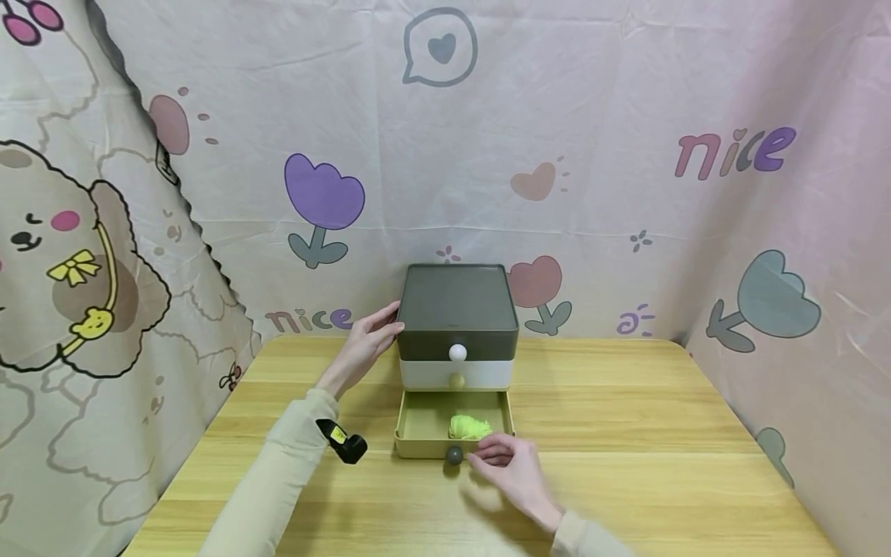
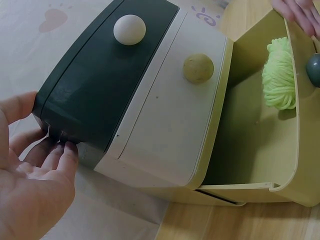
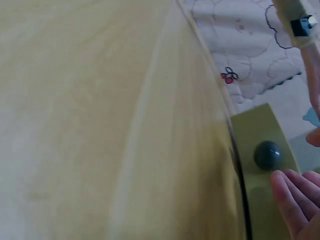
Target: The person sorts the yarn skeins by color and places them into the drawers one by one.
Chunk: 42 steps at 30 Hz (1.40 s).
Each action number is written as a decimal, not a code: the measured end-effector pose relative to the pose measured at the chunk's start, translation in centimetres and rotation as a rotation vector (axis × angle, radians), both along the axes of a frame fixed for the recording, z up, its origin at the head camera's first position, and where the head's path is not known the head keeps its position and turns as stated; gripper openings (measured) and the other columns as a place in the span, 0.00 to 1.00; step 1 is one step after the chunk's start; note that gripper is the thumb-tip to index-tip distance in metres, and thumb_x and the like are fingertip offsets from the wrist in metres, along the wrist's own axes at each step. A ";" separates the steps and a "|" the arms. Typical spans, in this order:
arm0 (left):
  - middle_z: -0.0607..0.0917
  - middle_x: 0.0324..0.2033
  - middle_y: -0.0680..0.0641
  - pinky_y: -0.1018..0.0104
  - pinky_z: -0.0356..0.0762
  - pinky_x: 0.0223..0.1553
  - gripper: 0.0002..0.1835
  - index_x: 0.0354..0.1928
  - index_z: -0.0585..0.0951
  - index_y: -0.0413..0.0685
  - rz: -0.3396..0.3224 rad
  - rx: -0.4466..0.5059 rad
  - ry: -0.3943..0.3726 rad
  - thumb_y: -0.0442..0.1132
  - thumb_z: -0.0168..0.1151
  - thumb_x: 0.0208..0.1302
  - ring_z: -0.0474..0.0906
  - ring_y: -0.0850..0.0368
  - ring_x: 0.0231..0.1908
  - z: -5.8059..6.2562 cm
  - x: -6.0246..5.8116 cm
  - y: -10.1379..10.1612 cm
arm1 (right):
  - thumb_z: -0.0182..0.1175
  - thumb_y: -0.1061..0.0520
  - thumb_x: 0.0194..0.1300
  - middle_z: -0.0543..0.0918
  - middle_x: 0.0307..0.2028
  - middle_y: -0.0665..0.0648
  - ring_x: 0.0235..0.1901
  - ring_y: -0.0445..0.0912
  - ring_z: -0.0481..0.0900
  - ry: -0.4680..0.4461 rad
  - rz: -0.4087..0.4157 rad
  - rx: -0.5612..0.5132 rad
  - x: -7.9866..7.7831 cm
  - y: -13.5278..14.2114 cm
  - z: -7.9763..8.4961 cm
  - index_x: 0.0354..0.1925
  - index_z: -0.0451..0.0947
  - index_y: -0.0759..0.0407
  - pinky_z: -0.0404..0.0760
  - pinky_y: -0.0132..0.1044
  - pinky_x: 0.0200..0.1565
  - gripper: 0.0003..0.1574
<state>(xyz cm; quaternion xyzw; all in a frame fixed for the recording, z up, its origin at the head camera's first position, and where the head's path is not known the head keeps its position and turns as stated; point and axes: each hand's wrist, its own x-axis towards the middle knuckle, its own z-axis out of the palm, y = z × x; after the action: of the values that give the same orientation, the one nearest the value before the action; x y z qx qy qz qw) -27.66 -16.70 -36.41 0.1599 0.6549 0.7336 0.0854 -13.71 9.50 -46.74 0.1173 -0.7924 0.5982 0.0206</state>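
A small desktop drawer unit (image 1: 457,309) has a dark green top tier, a white middle tier and an olive bottom drawer (image 1: 418,449) pulled out. Inside that drawer, toward its front right, lies a bundle of bright green yarn (image 1: 469,427). My left hand (image 1: 372,340) rests against the unit's upper left side, thumb and fingertips touching around its edge in the left wrist view. Close to the right of the bottom drawer's dark round knob (image 1: 454,456) is my right hand (image 1: 511,472). Its fingers look fairly straight in the right wrist view, with a small gap to the knob (image 3: 267,155).
The top tier has a white knob (image 1: 457,353), the middle one a yellowish knob (image 1: 456,381); both tiers are closed. Under everything is a wood-grain table (image 1: 626,418). A printed cloth (image 1: 445,155) hangs behind and at the sides.
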 end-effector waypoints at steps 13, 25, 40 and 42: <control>0.44 0.70 0.48 0.57 0.46 0.68 0.33 0.68 0.53 0.48 0.000 0.002 -0.008 0.38 0.53 0.63 0.43 0.55 0.69 -0.1 0.1 0.0 | 0.67 0.57 0.47 0.84 0.28 0.63 0.27 0.46 0.83 0.047 -0.008 0.059 0.1 -1.6 -1.1 0.36 0.77 0.70 0.80 0.24 0.31 0.20; 0.46 0.70 0.47 0.58 0.46 0.68 0.34 0.68 0.54 0.48 0.013 0.001 -0.013 0.40 0.54 0.62 0.44 0.55 0.68 0.1 0.1 0.0 | 0.69 0.45 0.43 0.85 0.26 0.56 0.25 0.36 0.81 0.075 -0.069 0.077 -1.5 -2.2 -4.6 0.34 0.80 0.60 0.80 0.23 0.30 0.24; 0.45 0.70 0.48 0.59 0.45 0.69 0.34 0.68 0.53 0.48 0.001 0.005 -0.017 0.39 0.54 0.62 0.44 0.56 0.68 0.2 0.2 0.1 | 0.69 0.49 0.44 0.84 0.23 0.52 0.23 0.33 0.79 0.154 -0.124 0.108 -1.5 -2.8 -4.9 0.31 0.81 0.58 0.80 0.24 0.28 0.17; 0.44 0.70 0.48 0.58 0.45 0.69 0.33 0.68 0.53 0.48 -0.004 0.008 -0.015 0.39 0.53 0.62 0.43 0.56 0.69 0.2 0.2 0.1 | 0.70 0.50 0.44 0.85 0.23 0.53 0.23 0.34 0.80 0.140 -0.131 0.088 -1.6 -2.8 -4.9 0.31 0.81 0.59 0.80 0.24 0.29 0.16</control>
<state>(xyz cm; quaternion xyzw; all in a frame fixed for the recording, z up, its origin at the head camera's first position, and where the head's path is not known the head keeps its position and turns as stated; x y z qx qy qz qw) -27.49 -16.64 -36.17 0.1563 0.6509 0.7373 0.0911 -15.31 6.69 -51.64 0.1075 -0.8206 0.5504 0.1097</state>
